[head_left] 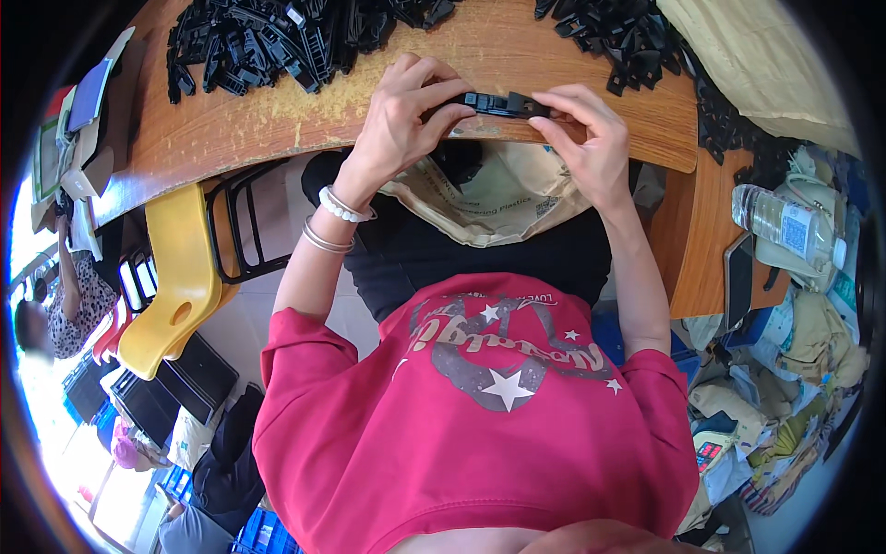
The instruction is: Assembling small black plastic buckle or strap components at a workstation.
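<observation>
Just over the table's near edge, both hands hold a long black plastic part [487, 103] between them, lying roughly level. My left hand [401, 115] pinches its left end between thumb and fingers. At the other end, my right hand [588, 138] grips a wider, flatter black piece [526, 104] by thumb and fingertips. The two pieces touch end to end; whether they are locked together I cannot tell. Below the hands, an open paper sack [480, 226] rests at my lap with some black parts inside.
A large heap of long black parts [277, 42] covers the far left of the wooden table [277, 129]. Smaller black pieces [628, 51] lie far right beside a big paper sack [775, 65]. A clear bottle [789, 222] and a phone [738, 277] are at right; a yellow chair [171, 277] stands left.
</observation>
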Demonstrator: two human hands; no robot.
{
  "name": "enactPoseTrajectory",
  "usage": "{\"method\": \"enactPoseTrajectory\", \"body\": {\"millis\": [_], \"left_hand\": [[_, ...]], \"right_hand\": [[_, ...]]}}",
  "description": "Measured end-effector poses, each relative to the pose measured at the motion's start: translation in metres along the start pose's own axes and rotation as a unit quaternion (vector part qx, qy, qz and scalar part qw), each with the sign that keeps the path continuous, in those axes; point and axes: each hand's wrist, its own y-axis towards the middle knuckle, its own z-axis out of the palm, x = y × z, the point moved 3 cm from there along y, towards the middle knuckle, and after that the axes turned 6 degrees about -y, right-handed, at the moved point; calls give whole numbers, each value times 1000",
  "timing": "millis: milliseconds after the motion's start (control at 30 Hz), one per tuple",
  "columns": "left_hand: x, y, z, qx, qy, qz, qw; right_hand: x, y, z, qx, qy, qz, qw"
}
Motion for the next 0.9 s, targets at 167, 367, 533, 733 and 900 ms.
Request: {"method": "enactPoseTrajectory", "body": {"millis": [167,367,533,733,900], "left_hand": [[-3,4,5,14,-12,35,999],[-2,8,-3,64,-76,13,995],[1,-2,-7,8,-90,-73,993],[-6,4,6,1,-30,-6,1000],[-8,1,4,3,-2,0,1000]], "right_hand": [[6,7,10,2,-30,-67,997],[10,10,12,60,-10,-97,993],[10,63,-7,-52,-85,-211,972],[-96,244,-40,1,-163,17,986],[-60,244,6,97,-375,25,922]]}}
